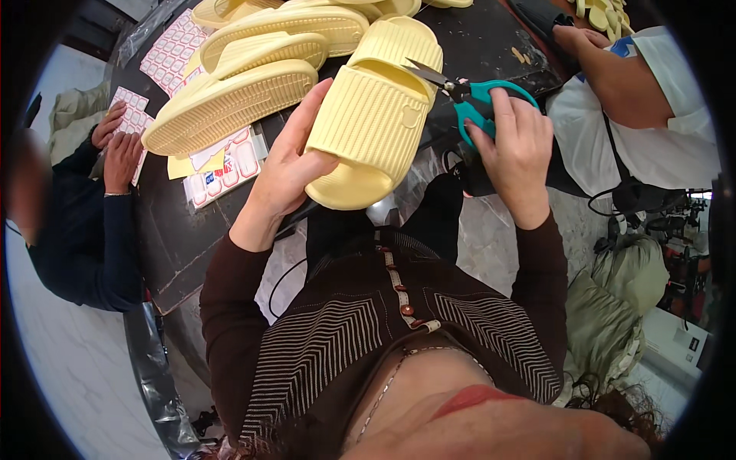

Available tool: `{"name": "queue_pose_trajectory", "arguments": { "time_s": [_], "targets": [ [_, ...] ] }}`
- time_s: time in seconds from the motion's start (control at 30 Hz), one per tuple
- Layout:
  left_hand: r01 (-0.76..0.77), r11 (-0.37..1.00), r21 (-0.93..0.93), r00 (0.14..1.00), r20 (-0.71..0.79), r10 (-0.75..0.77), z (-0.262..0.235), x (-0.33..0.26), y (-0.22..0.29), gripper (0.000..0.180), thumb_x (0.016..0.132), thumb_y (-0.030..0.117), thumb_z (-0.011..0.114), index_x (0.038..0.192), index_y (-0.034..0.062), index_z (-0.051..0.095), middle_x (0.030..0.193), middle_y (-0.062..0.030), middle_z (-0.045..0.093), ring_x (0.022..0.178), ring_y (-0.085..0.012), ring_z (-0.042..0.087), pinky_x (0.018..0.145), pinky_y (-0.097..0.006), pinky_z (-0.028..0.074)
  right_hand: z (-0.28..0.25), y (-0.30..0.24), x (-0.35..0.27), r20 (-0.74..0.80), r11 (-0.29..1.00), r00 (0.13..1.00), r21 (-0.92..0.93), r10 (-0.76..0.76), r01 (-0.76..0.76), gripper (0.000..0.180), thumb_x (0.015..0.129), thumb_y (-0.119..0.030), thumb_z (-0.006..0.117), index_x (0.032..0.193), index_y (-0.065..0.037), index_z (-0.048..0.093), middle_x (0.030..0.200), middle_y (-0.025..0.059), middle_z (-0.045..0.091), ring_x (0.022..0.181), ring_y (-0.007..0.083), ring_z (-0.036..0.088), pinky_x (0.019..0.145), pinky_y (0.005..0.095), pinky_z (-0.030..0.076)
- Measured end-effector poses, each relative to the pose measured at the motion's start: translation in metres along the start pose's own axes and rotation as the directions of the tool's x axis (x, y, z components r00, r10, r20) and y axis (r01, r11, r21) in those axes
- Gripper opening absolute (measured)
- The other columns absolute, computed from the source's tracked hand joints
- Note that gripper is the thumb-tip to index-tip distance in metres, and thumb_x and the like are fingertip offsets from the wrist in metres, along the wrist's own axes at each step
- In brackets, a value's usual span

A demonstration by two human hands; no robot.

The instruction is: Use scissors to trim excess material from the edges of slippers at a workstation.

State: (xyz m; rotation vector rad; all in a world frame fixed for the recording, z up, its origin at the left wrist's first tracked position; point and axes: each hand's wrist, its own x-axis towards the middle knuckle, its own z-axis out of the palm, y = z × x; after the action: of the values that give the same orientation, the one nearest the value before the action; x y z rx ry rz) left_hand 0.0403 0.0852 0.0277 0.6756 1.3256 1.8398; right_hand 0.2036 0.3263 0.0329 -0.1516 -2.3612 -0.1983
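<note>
A pale yellow ribbed slide sandal (pixel 369 119) is held up over the table edge by my left hand (pixel 287 165), whose thumb lies across the near end of its strap. My right hand (pixel 521 146) grips a pair of scissors (pixel 479 103) with teal handles, fingers through the loops. The scissors' blades are parted and point left, their tips close to the strap's far edge. Several more yellow slides (pixel 230 107) lie on their sides and stacked just left of the held one.
Sticker sheets with red borders (pixel 175 50) lie on the dark table (pixel 180 253), some under the slides. At the left, a person's hands (pixel 119 146) hold another sheet. A second person in white (pixel 613 138) sits at the right, near more yellow pieces (pixel 602 15). Green sacks (pixel 621 299) stand behind at right.
</note>
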Motion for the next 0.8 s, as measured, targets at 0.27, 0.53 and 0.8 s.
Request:
{"name": "queue_pose_trajectory", "arguments": {
  "time_s": [0.27, 0.53, 0.8],
  "targets": [
    [-0.018, 0.994, 0.106, 1.0, 0.014, 0.016, 0.01, -0.003, 0.004, 0.091, 0.072, 0.007, 0.057, 0.153, 0.0012, 0.015, 0.151, -0.015, 0.033, 0.139, -0.0234, 0.034, 0.113, -0.034, 0.027, -0.018, -0.001, 0.007, 0.056, 0.984, 0.994, -0.146, -0.094, 0.102, 0.059, 0.067, -0.023, 0.078, 0.119, -0.004, 0.057, 0.088, 0.005, 0.051, 0.079, 0.0215, 0.052, 0.069, 0.0356, 0.037],
    [-0.077, 0.979, 0.189, 0.99, 0.133, 0.052, 0.01, -0.003, -0.005, 0.087, 0.075, 0.008, 0.053, 0.152, -0.0011, 0.014, 0.149, -0.014, 0.036, 0.138, -0.0212, 0.034, 0.113, -0.033, 0.023, -0.024, -0.001, 0.01, 0.131, 0.938, 0.986, -0.317, -0.103, 0.14, 0.057, 0.069, -0.023, 0.076, 0.12, -0.004, 0.057, 0.092, 0.005, 0.053, 0.081, 0.0207, 0.053, 0.069, 0.0347, 0.038],
    [-0.045, 0.984, 0.174, 0.989, 0.147, 0.019, 0.02, -0.007, -0.005, 0.089, 0.078, 0.014, 0.057, 0.152, -0.0035, 0.01, 0.149, -0.016, 0.034, 0.138, -0.0215, 0.033, 0.113, -0.033, 0.023, -0.025, 0.004, 0.014, 0.093, 0.892, 0.974, -0.391, -0.207, 0.226, 0.033, 0.081, -0.017, 0.059, 0.111, -0.003, 0.06, 0.08, 0.0032, 0.046, 0.07, 0.0173, 0.047, 0.062, 0.0319, 0.036]
  ]
}}
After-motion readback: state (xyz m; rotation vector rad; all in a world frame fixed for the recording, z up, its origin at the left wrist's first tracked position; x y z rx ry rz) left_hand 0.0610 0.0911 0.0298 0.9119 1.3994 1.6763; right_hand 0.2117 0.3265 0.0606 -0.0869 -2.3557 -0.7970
